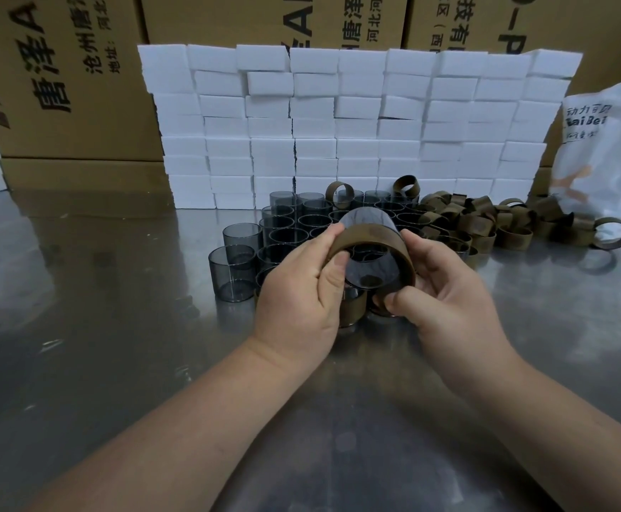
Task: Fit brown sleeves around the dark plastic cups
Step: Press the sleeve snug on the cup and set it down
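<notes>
While the left hand (301, 290) and right hand (445, 293) together grip one dark cup (371, 253) above the table's (98, 327) middle, a brown sleeve (371, 236) sits partway round it. Step: seating the sleeve. Next, probably: push it square and even.

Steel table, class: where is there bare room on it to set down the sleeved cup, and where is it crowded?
Free: the steel table left of the dark plastic cups, and the near strip around the forearms. Crowded: the cups, the brown sleeve pile to their right, the white blocks behind. Both the left hand and right hand hold the sleeved cup.
</notes>
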